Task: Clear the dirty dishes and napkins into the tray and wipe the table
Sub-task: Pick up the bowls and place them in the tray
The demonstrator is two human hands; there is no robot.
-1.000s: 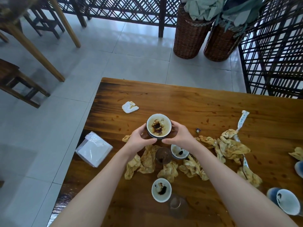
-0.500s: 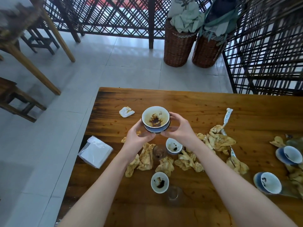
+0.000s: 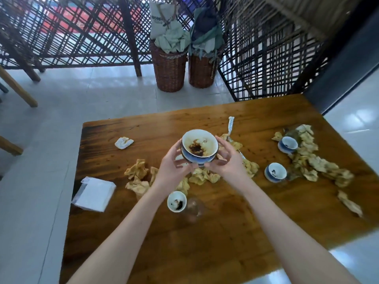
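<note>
You have lifted the bowl (image 3: 199, 148) higher off the bench (image 3: 235, 228) than a moment ago, and more cups have come into view on the right. Your left hand (image 3: 171, 167) and right hand (image 3: 226, 161) cup it, fingers (image 3: 180, 162) curled against its blue sides. Print on the bag in the basket (image 3: 169, 73) is unreadable. Crumpled napkins (image 3: 138, 177) and three cups (image 3: 177, 201) lie below.

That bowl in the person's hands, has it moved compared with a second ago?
Yes. The bowl has risen off the wooden table and shifted right, away from the small white napkin, held between the left hand and right hand.
</note>
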